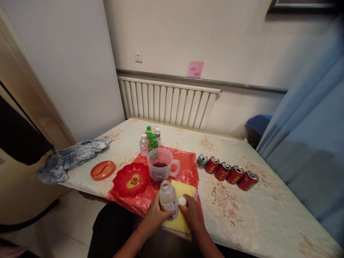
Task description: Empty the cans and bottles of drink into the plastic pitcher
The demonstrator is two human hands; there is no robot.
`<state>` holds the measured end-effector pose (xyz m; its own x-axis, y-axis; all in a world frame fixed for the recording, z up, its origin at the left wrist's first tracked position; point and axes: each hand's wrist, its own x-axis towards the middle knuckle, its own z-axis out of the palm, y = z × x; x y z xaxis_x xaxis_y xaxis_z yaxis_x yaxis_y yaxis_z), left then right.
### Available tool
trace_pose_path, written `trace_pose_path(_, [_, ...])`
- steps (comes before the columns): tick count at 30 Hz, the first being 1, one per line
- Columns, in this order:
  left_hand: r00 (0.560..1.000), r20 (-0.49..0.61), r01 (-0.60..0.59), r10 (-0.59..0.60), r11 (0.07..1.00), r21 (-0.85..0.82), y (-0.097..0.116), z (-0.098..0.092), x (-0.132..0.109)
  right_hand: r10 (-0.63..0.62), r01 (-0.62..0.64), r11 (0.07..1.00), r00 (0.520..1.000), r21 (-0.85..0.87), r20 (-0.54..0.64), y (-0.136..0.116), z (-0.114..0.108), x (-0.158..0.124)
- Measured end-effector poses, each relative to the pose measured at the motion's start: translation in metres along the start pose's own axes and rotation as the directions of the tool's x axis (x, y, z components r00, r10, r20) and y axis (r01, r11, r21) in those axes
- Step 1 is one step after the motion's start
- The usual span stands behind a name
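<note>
My left hand (155, 215) is wrapped round a clear plastic bottle (168, 199) with a label, its mouth uncapped and facing up. Between the fingertips of my right hand (192, 214) is a white bottle cap (182, 201), just right of the bottle. Under both hands lies a folded yellow cloth (185, 188). Behind the bottle stands a clear plastic measuring jug (161, 159), its handle to the right, with dark liquid inside. The jug and a red scalloped plate (120, 182) rest on a red plastic sheet (185, 161).
Several capped bottles (144, 145), with green or white caps, stand behind the jug. A row of drink cans (223, 172) is at the right. An orange lid (103, 170) and a blue-white cloth (77, 156) lie left on the flowered tablecloth (268, 215). A radiator (169, 102) is behind.
</note>
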<state>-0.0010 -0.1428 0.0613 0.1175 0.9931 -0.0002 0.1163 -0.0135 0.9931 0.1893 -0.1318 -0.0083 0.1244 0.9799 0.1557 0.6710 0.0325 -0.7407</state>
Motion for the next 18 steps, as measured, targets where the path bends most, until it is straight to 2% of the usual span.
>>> trace_pose_path(4, [0.995,0.098,0.044,-0.023,0.976,-0.212,0.004,-0.002,-0.004,0.005,-0.005,1.000,1.000,-0.004,0.006,-0.002,-0.002,-0.001])
trace_pose_path(9, [0.984,0.163,0.125,-0.071,0.927,-0.353,0.008,-0.002,-0.009,0.008,-0.008,1.000,1.000,-0.002,0.008,-0.005,-0.003,-0.002])
trace_pose_path(18, [0.973,0.222,0.151,-0.064,0.903,-0.402,0.003,-0.003,-0.014,0.018,-0.018,1.000,1.000,-0.011,0.023,-0.003,-0.002,-0.001])
